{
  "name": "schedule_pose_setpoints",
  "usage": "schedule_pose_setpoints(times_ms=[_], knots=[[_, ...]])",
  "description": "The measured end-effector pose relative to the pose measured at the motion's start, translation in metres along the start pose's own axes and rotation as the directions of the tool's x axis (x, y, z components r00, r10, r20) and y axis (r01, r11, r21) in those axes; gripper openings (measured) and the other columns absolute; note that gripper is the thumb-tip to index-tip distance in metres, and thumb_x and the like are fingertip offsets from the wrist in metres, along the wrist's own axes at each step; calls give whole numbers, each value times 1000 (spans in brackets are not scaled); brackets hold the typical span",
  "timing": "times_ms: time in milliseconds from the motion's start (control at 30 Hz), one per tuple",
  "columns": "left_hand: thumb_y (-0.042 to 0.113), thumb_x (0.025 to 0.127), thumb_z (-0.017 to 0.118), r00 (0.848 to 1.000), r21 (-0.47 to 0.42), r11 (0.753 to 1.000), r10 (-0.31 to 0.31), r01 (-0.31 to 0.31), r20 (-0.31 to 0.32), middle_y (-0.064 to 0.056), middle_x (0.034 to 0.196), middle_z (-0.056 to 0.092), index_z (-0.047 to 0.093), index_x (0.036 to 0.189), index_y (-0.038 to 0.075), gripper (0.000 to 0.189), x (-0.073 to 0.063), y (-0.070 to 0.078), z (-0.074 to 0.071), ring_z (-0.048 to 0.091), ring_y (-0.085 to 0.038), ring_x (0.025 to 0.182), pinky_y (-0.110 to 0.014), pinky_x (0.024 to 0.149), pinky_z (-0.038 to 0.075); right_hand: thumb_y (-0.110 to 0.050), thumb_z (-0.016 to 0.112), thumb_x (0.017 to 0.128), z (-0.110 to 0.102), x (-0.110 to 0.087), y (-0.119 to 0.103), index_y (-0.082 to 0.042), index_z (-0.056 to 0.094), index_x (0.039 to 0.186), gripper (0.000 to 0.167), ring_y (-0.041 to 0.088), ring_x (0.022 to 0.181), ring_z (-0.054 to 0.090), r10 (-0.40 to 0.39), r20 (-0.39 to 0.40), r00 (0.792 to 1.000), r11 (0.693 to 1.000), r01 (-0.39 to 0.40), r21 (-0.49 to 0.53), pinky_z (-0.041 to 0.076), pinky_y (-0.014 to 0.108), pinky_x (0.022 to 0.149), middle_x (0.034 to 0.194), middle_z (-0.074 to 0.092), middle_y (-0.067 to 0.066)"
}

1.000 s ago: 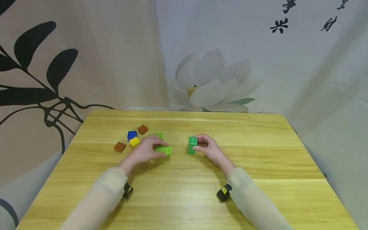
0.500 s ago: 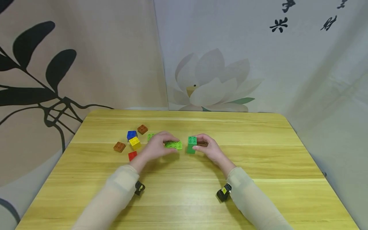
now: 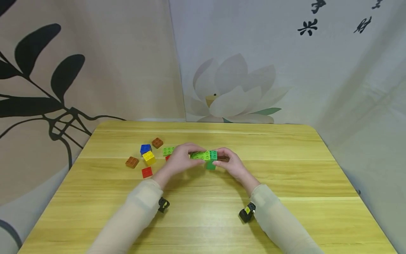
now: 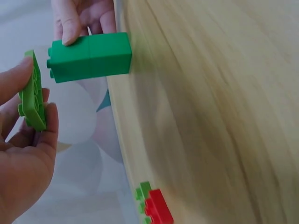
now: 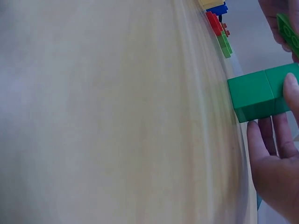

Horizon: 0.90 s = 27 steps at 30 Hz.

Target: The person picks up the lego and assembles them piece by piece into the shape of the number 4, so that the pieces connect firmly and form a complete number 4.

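My left hand (image 3: pixel 181 160) pinches a thin light green toy building brick (image 3: pixel 200 155) between thumb and fingers. In the left wrist view that brick (image 4: pixel 32 95) is tilted on edge, a small gap away from the studs of a darker green stack (image 4: pixel 93 58). A seam shows the stack is two bricks joined. My right hand (image 3: pixel 234 165) holds this stack (image 3: pixel 210 165) upright from its right side, thumb in front. From the head, the light green brick overlaps the stack's top left. The right wrist view shows the thumb on the stack's side (image 5: pixel 252 91).
Left of my hands lie a second light green brick (image 3: pixel 168 151), a red brick (image 3: pixel 147 172), a yellow brick (image 3: pixel 148 157), a blue brick (image 3: pixel 145 149) and two brown bricks (image 3: pixel 157 142). Another red brick (image 3: pixel 167 158) is partly behind my left hand. A printed curtain hangs behind the wooden table (image 3: pixel 285 169).
My left hand has moved right with the light green brick, from beside the loose bricks to the top of the green stack. The right hand and stack have stayed in place.
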<state>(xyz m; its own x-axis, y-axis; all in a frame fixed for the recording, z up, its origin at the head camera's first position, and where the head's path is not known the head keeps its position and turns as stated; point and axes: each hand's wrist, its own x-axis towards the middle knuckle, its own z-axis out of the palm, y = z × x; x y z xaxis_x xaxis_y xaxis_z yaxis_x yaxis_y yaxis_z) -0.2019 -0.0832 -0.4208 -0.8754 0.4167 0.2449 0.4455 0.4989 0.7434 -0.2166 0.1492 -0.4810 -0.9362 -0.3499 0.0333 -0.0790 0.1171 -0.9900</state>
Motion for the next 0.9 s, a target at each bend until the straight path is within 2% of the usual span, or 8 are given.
schedule_pose_setpoints(times_ms=[233, 433, 667, 900], knots=[[18, 81, 84, 999, 24, 999, -23, 23, -36, -6, 113, 70, 74, 114, 8, 36, 11, 6, 7, 63, -24, 106, -40, 94, 50, -3, 72, 90, 0, -1, 2, 1, 58, 127, 40, 31, 115, 56, -7, -5, 1000, 1000, 7, -25, 43, 43, 101, 122, 63, 15], [19, 81, 84, 999, 61, 998, -36, 36, -10, -8, 115, 70, 74, 115, 7, 38, 19, 10, 12, 63, -24, 109, -40, 96, 50, -2, 72, 90, 0, -1, 2, 1, 59, 125, 38, 29, 114, 57, -19, -1, 1000, 1000, 19, -22, 44, 43, 100, 121, 63, 13], [19, 82, 83, 998, 97, 993, -64, 61, 23, -5, 113, 71, 75, 114, 10, 35, 24, 12, 14, 62, -23, 108, -39, 96, 49, 1, 69, 91, 0, -1, 1, 5, 56, 127, 38, 34, 117, 54, 1, 12, 1000, 1000, 0, -14, 43, 43, 101, 124, 60, 18], [17, 82, 83, 995, 85, 992, -94, 90, 38, -4, 114, 71, 75, 114, 11, 33, 26, 15, 14, 62, -23, 110, -40, 98, 48, -3, 72, 90, 0, 0, 4, 2, 59, 125, 37, 29, 114, 56, -8, -3, 1000, 1000, 8, -22, 44, 43, 100, 122, 62, 14]])
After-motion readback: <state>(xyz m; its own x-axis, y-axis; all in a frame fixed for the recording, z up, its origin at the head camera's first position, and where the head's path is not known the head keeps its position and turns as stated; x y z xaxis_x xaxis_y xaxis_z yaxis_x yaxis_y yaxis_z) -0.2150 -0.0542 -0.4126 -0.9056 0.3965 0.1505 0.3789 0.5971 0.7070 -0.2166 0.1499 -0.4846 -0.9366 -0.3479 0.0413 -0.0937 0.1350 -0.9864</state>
